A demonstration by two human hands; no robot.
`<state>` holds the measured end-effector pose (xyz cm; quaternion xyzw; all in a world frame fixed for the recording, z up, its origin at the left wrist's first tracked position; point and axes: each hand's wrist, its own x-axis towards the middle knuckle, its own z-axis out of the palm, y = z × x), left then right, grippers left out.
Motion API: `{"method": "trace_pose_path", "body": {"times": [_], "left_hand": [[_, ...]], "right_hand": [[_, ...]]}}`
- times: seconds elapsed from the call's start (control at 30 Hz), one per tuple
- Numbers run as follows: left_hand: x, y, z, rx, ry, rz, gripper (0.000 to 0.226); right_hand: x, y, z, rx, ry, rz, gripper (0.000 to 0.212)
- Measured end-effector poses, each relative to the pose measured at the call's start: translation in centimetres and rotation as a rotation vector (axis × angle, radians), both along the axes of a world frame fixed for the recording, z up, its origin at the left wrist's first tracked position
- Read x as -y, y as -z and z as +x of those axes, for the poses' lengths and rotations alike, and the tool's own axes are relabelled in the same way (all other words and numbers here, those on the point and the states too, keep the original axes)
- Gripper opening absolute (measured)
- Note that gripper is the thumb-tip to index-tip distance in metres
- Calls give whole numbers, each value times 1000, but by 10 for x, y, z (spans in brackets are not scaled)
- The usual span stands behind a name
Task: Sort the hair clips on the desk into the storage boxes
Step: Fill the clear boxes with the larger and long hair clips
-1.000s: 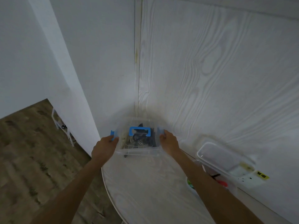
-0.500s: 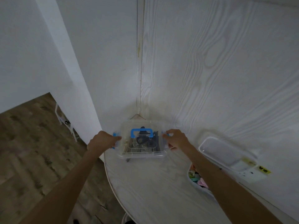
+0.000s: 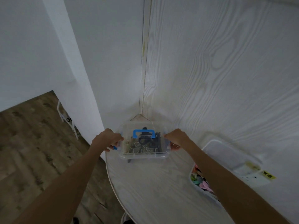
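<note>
A clear lidded storage box point(image 3: 144, 155) with a blue handle point(image 3: 144, 134) stands near the desk's far corner. Dark and metallic hair clips fill it. My left hand point(image 3: 107, 140) grips its left side at the blue latch. At the opposite side my right hand point(image 3: 175, 139) grips the right latch. A second open box point(image 3: 193, 183) at the right holds pastel coloured clips point(image 3: 201, 183), partly hidden by my right forearm.
A clear lid point(image 3: 229, 155) leans against the wall at the right. The white wood-grain desk point(image 3: 153, 188) has a curved left edge over a wooden floor point(image 3: 32, 151). Walls close in behind the box. A small dark item point(image 3: 130, 160) lies under the box's front.
The view has tilted down and both hands, with the box, have come slightly nearer. My hands' fingers have wrapped further round the side latches.
</note>
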<state>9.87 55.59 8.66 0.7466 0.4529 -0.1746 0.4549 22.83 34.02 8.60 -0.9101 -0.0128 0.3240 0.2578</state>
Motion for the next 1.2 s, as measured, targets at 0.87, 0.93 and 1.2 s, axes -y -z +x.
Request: {"method": "trace_pose_path", "body": {"times": [0.87,0.93,1.2], "left_hand": [[14,3,-7,106,-97,-12,37],[19,3,-7,70,11,132,39],[48,-7,-1,-31,324,585,27]], "right_hand": [[1,-13,-13,1,21,68,33],[1,-11,-19,232,-114,-96,29],[-1,-14,-39,564,-318,-307,17]]}}
